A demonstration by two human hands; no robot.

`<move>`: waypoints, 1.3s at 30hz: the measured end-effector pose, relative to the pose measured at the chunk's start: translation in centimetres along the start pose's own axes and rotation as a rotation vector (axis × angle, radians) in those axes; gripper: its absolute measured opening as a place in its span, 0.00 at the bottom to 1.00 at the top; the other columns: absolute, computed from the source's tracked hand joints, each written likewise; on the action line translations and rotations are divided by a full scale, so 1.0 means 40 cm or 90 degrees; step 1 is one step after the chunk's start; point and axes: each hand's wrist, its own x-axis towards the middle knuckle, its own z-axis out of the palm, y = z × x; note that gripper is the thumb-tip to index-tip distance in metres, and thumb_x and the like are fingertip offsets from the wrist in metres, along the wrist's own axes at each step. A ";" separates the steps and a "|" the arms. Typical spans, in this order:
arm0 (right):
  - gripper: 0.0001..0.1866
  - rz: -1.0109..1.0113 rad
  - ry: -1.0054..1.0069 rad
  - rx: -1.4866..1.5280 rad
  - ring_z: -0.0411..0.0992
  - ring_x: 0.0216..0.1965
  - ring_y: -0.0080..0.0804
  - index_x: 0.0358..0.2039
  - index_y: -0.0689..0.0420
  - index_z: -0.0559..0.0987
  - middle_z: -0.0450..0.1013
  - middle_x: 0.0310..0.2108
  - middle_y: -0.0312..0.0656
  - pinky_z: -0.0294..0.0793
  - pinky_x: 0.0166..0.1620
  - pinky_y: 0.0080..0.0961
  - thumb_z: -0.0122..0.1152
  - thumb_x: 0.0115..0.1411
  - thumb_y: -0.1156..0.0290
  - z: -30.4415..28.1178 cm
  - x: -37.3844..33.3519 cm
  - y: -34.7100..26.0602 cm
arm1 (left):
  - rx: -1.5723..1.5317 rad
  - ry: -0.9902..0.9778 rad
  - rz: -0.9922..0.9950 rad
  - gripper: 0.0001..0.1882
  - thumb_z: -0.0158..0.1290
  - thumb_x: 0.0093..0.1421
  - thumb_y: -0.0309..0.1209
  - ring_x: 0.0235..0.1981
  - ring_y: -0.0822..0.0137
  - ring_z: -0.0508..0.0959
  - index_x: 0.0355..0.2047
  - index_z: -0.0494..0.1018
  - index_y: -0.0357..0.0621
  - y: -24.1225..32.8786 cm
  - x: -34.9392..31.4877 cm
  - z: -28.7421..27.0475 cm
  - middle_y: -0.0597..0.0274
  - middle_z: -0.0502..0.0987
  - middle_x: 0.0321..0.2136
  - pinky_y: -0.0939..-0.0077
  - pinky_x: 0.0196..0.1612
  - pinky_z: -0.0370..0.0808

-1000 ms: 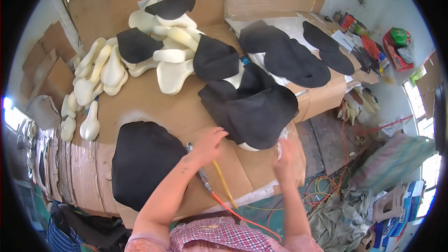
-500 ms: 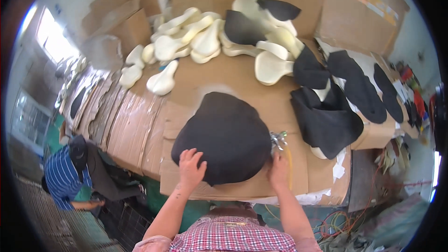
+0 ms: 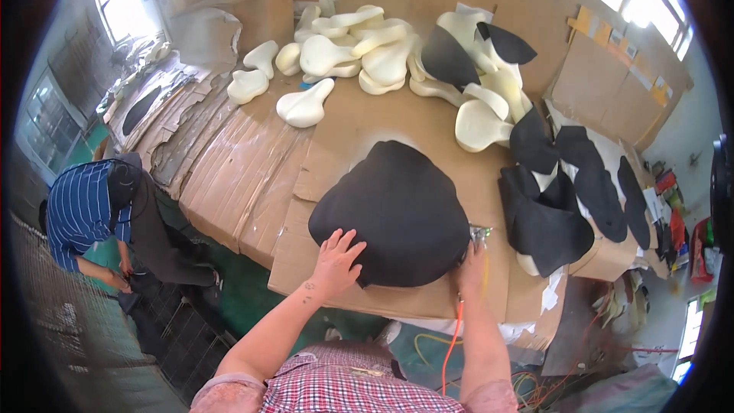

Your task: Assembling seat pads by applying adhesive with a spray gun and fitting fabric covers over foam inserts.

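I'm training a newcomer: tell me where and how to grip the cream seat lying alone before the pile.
Pinch the cream seat by its narrow neck, probably from above: it lies on cardboard, and the neck, slimmer than the broad near end, points away and right.

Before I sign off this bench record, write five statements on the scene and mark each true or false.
1. The left hand lies on the large black piece. True.
2. The right hand lies on the middle of that piece. False; it is by the piece's right edge, at the metal tool.
3. A cream saddle-shaped pad lies beyond the piece, to its left. True.
4. The hose below the right hand is blue. False; it is orange.
5. The other person's shirt is striped. True.
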 end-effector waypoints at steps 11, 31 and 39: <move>0.29 0.200 -0.181 0.582 0.68 0.33 0.19 0.55 0.55 0.64 0.70 0.32 0.33 0.70 0.38 0.21 0.60 0.52 0.74 -0.558 -0.213 0.063 | -0.020 0.014 -0.043 0.26 0.56 0.47 0.31 0.60 0.47 0.56 0.49 0.70 0.48 0.019 -0.001 0.000 0.52 0.61 0.57 0.52 0.58 0.58; 0.33 0.036 -0.320 0.790 0.71 0.35 0.28 0.58 0.64 0.62 0.72 0.33 0.45 0.73 0.38 0.25 0.63 0.51 0.79 -0.905 -0.465 -0.195 | -0.163 0.211 -0.097 0.18 0.58 0.45 0.27 0.52 0.50 0.65 0.39 0.73 0.41 -0.123 -0.074 -0.052 0.49 0.70 0.47 0.60 0.55 0.63; 0.33 0.062 -0.132 0.681 0.71 0.31 0.25 0.56 0.66 0.63 0.72 0.31 0.41 0.72 0.37 0.21 0.63 0.49 0.78 -0.948 -0.442 -0.214 | -0.164 0.246 -0.317 0.15 0.57 0.45 0.25 0.44 0.53 0.72 0.36 0.73 0.38 -0.260 -0.187 -0.104 0.53 0.75 0.38 0.66 0.49 0.68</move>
